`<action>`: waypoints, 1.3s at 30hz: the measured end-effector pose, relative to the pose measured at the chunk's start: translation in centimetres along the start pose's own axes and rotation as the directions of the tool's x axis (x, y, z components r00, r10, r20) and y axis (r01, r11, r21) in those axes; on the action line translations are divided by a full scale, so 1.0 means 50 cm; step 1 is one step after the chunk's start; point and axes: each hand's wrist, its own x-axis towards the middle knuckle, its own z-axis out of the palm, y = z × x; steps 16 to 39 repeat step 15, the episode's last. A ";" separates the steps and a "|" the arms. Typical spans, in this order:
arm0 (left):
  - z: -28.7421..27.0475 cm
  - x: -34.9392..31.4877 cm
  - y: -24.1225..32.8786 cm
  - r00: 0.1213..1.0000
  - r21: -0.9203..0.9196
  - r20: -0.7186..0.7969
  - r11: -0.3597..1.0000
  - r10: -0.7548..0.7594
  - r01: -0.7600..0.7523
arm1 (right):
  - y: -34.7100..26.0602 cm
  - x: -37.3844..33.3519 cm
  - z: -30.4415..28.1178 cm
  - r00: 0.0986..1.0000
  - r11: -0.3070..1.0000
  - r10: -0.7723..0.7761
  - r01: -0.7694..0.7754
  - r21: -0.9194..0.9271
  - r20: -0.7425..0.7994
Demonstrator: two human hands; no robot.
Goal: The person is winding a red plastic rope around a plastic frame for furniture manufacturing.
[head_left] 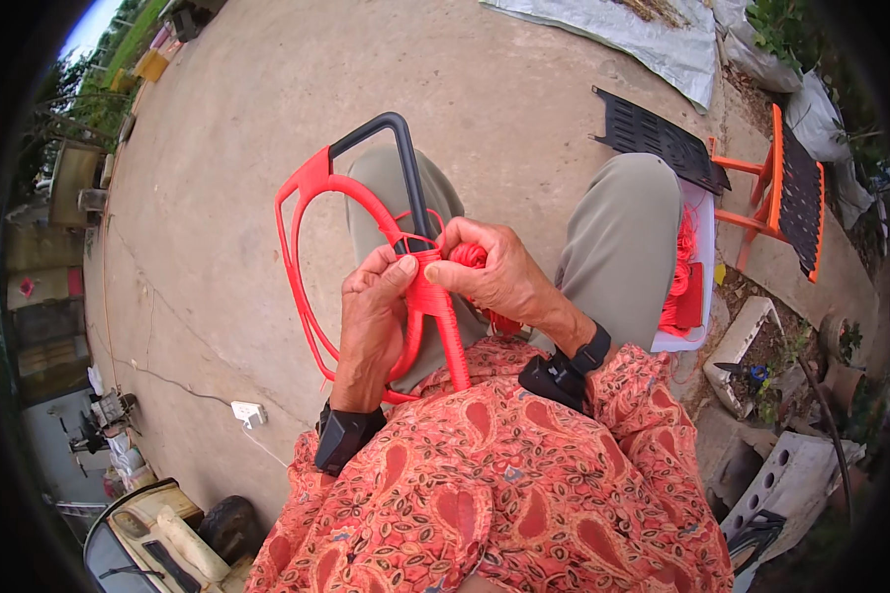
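Above my lap lies a frame (311,170) of curved bars wound with red cord, with a bare black bent bar (403,148) at its far end. My left hand (368,321) is closed on the red-wrapped joint, its thumb pressed on the wrapping near the black bar. Just to the right, my right hand (509,277) is closed around a small bundle of red cord (468,255). A loose loop of cord crosses the black bar between the two hands. More red cord shows below my right hand, partly hidden by it.
Right of my knee stands a pale plastic bin (704,203) holding red cord. Beyond it are a black slatted panel (653,133) and an orange-and-black rack (791,198). A white power strip (249,413) with a cable lies on the concrete floor at left. White sheeting (653,44) lies far right.
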 end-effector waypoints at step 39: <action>0.034 -0.008 -0.016 0.985 -0.154 0.173 0.987 -0.025 0.052 | -0.022 -0.050 -0.041 0.973 0.959 0.220 -0.229 0.168 0.067</action>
